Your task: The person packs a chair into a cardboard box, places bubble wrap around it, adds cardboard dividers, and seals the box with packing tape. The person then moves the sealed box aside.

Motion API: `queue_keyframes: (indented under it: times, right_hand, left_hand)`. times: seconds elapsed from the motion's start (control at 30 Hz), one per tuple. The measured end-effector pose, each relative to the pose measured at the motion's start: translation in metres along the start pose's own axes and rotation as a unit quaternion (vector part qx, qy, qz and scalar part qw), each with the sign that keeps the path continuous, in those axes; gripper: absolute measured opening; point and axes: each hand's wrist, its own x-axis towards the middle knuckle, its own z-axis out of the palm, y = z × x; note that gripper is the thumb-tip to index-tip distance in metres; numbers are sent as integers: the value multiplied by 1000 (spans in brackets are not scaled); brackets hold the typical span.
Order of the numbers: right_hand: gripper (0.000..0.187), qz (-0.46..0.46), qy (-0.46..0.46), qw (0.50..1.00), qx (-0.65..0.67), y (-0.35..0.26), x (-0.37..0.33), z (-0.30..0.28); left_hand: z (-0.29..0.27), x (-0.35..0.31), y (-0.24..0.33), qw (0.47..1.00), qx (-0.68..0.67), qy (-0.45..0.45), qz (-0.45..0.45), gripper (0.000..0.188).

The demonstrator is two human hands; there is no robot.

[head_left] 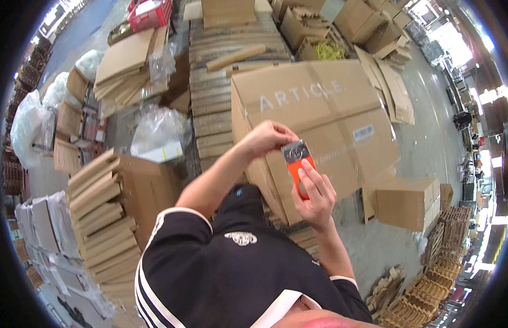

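My right hand [315,195] is wrapped round an orange hand-held tool [301,169] with a dark grey, shiny head; its exact kind is unclear. Beside that head, my left hand [269,136] has its fingers pinched together, and what lies between them is too small to make out. Both hands are above a large brown cardboard box [314,90], closed on top, with a strip of tape along it and a white label [364,132] near its right side.
The box rests on a slatted wooden surface [210,87]. Stacked flat cardboard [103,218] stands at the left, near a clear plastic bag [158,131]. A smaller box [404,202] sits on the right. Open cartons [303,24] and a red crate [150,13] are farther off.
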Motion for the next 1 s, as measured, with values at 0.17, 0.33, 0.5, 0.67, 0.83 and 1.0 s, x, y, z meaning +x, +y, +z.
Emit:
queue_keyframes:
  times: [0.17, 0.33, 0.5, 0.67, 0.83, 1.0]
  right_hand:
    - [42, 95, -26, 995, 18, -20, -83, -21]
    - [44, 72, -56, 995, 49, -37, -102, -5]
    - [49, 120, -50, 988, 83, -39, -88, 25]
    - [44, 126, -78, 985, 85, -28, -87, 32]
    - [44, 138, -85, 983, 87, -25, -92, 36]
    - [44, 140, -78, 982, 98, -32, -100, 29]
  left_hand:
    - [-125, 21, 52, 806, 374, 435, 144, 13]
    - [-228, 51, 77, 723, 548, 407, 110, 15]
    - [-254, 75, 70, 596, 643, 477, 68, 19]
    - [-295, 93, 79, 706, 612, 356, 20, 21]
    - [-312, 92, 76, 762, 594, 256, 37, 23]
    - [-311, 75, 70, 796, 481, 344, 125, 25]
